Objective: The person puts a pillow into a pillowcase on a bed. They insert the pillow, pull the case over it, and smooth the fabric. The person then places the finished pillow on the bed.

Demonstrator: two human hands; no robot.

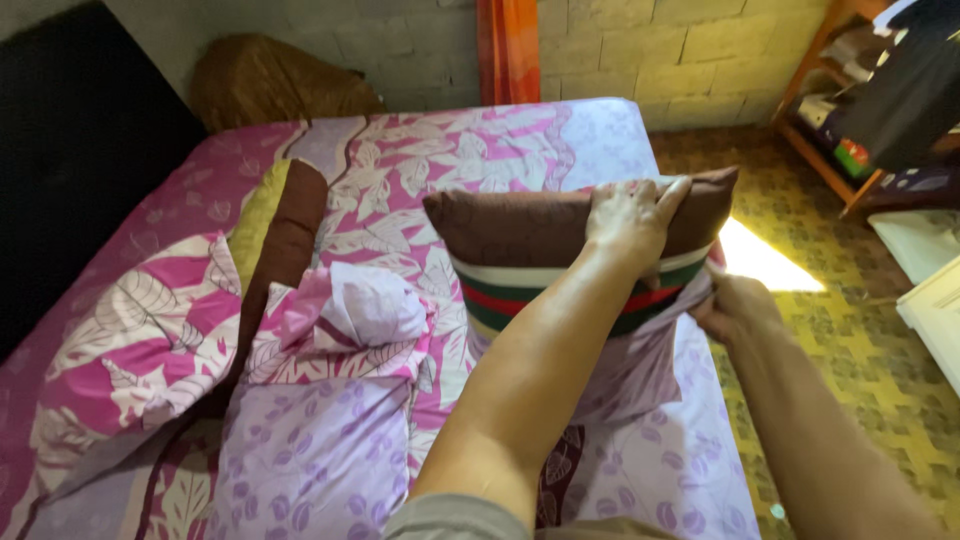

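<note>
Left hand [632, 218] clamps the top edge of a brown pillow [530, 228] with striped band, held upright over the bed [600, 140], centre frame. Right hand [735, 305], at 4 o'clock of the pillow, pinches the lilac pillowcase [640, 370] hanging beneath it. Pink leaf-print pillow [130, 340] lies at 9 o'clock.

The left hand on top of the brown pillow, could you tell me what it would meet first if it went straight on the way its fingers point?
Past the brown pillow under the left hand, probably the patterned floor beyond the bed's edge; depth is unclear.
</note>
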